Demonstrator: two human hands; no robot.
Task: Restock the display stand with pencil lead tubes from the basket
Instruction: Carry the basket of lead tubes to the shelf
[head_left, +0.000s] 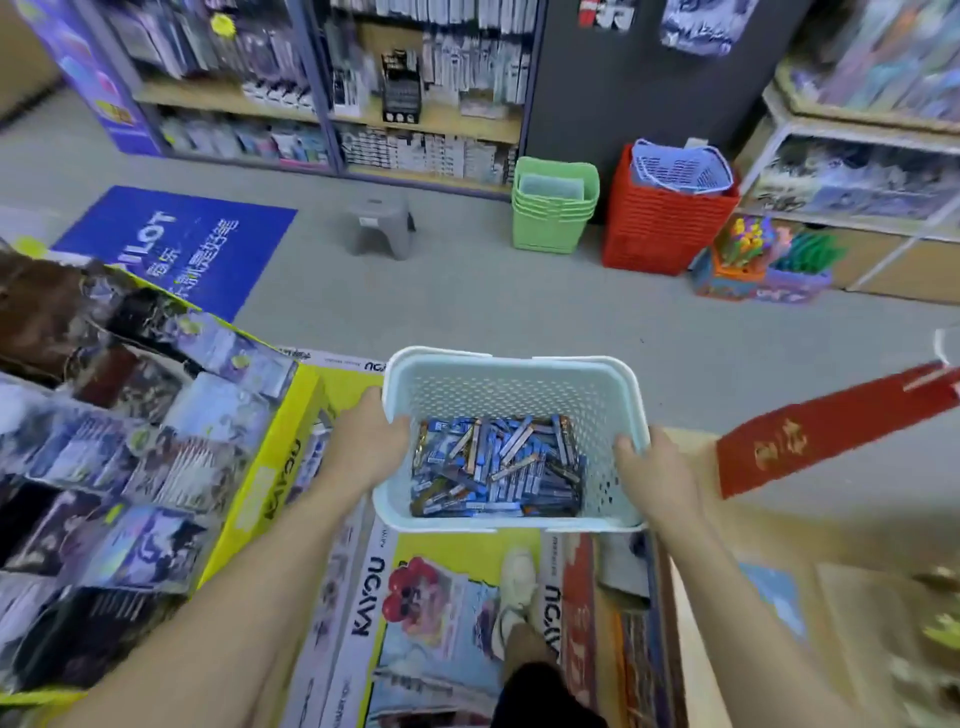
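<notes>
Plainly, both hands grip the basket (509, 395) by its side walls. The left hand (366, 447) clasps the left rim with its thumb hooked inside, and the right hand (657, 470) clasps the right rim the same way (the outer fingers are hidden behind the walls). The basket is pale blue plastic with perforated sides, held level in front of the person, above printed cartons (457, 551) and a shoe (517, 577). Tubes (498, 467) lie in a loose heap across its bottom: slim, mostly blue with white labels, a few orange-brown, pointing every way. Farther off on the grey floor (467, 301) stand a stool (379, 226), a green stack of bins (553, 208) and a red stack (665, 228).
</notes>
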